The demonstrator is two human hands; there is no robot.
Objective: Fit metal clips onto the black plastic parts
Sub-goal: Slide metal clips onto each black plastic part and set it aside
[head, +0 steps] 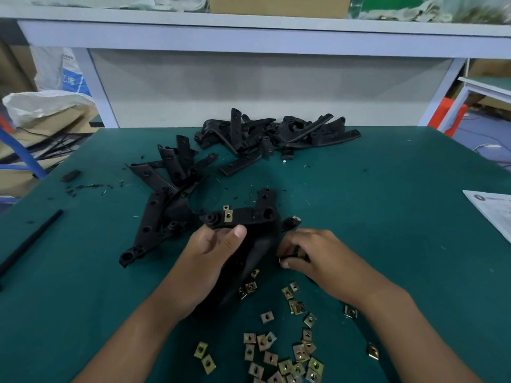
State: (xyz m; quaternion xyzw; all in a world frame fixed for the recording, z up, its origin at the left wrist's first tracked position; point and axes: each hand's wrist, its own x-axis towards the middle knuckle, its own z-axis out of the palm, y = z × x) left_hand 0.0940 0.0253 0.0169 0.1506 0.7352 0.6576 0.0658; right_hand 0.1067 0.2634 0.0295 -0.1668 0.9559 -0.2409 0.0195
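Held part: a black plastic part [249, 239], curved and wide, with round holes near its far end; it lies on the green bench [387, 217] in front of the person, its near end under the left wrist.
Clip on part: one brass-coloured metal clip [227, 215] sits on the far left edge of the held part; a second clip [296, 218] shows at the small tab on its right side.
Left hand: the left hand [210, 255] grips the held part from the left, thumb laid on top, fingers curled under it.
Right hand: the right hand [307, 252] is just right of the part, its fingers curled and pinching something small and dark; I cannot tell what it is.
Loose clips: many square metal clips [279, 352] lie scattered flat on the bench near the person, between the two forearms; a few lie beside the near end of the held part.
Left pile: a pile of black parts [166, 194] lies on the bench left of the held part, long pieces crossing each other.
Far pile: another heap of black parts [273, 134] lies at the far edge of the bench, against the grey back panel.
Small bits: black crumbs and a short black block [70, 175] lie on the left side of the bench.
Paper: a printed sheet [495, 208] lies at the right edge.
Containers: a cardboard box [279, 5] stands on the shelf above the bench; what it holds is not visible.
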